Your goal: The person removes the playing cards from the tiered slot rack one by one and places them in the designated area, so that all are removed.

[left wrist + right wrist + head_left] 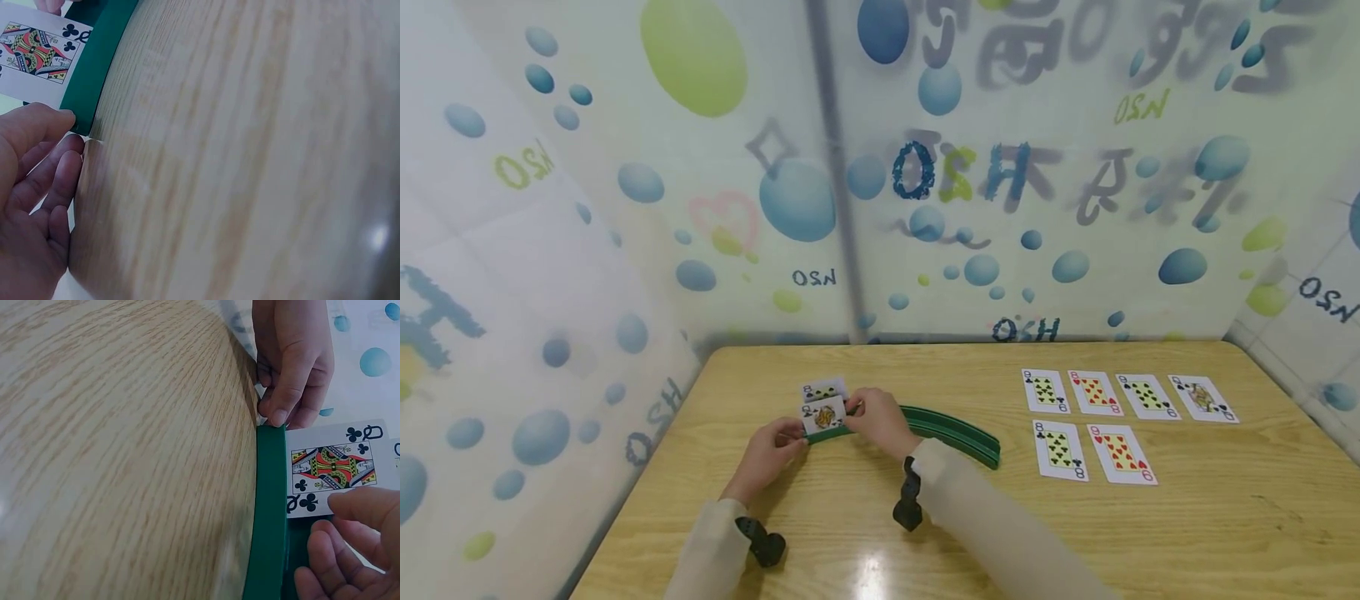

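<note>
We work near the table's (865, 550) left edge, about halfway back, where a curved green rack (951, 431) lies with its left end between our hands. The left hand (767, 454) steadies that end: in the right wrist view its thumb and curled fingers pinch the rack's tip. We should keep that grip low and firm, so the rack does not slide on the smooth wood as a card goes in.

The right hand (880, 419) has its thumb and fingers closed on the queen of clubs (823, 416), which stands in the rack's slot right at the left end. To seat it well, we judge the card should be held by its upper edge, kept upright and pressed straight down along the groove, not twisted, so it does not bow or tip forward. Just behind it a second card (824, 390) stands; its rank we cannot read. We should leave it alone and keep the queen from covering its corner.

Farther off, toward the right far corner, six cards (1093, 421) lie face up in two rows, well apart from the rack.
</note>
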Motion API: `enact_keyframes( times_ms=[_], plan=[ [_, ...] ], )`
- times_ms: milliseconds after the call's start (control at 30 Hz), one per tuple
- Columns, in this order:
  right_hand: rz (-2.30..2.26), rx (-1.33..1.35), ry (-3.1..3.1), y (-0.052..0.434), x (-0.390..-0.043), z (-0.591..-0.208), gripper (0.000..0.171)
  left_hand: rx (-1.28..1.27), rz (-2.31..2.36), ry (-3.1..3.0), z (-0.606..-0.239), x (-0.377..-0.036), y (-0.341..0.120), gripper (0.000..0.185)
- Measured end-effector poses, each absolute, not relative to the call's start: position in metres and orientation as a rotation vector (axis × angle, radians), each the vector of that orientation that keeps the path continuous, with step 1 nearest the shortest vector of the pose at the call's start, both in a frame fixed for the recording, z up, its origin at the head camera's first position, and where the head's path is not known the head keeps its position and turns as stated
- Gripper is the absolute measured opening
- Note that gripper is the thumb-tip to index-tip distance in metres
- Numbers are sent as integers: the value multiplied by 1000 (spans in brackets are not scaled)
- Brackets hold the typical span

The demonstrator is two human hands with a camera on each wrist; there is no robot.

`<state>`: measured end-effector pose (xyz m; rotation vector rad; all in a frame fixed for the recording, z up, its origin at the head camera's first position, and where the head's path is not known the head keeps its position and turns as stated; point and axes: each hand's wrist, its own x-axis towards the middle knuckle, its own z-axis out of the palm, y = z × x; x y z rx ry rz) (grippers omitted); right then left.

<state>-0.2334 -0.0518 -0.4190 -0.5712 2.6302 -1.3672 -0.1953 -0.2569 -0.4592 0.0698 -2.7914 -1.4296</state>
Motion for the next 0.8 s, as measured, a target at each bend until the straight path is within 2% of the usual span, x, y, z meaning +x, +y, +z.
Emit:
enact_keyframes(
  times_ms=[300,800],
  plan=[
    [-1363,-595,2667,-53,-231,-420,3,66,-1442,-2784,-460,-196,-256,24],
    [-1424,-650,2653,-50,-232,-422,5,44,-1478,-2762,-458,-194,-256,21]
  ],
)
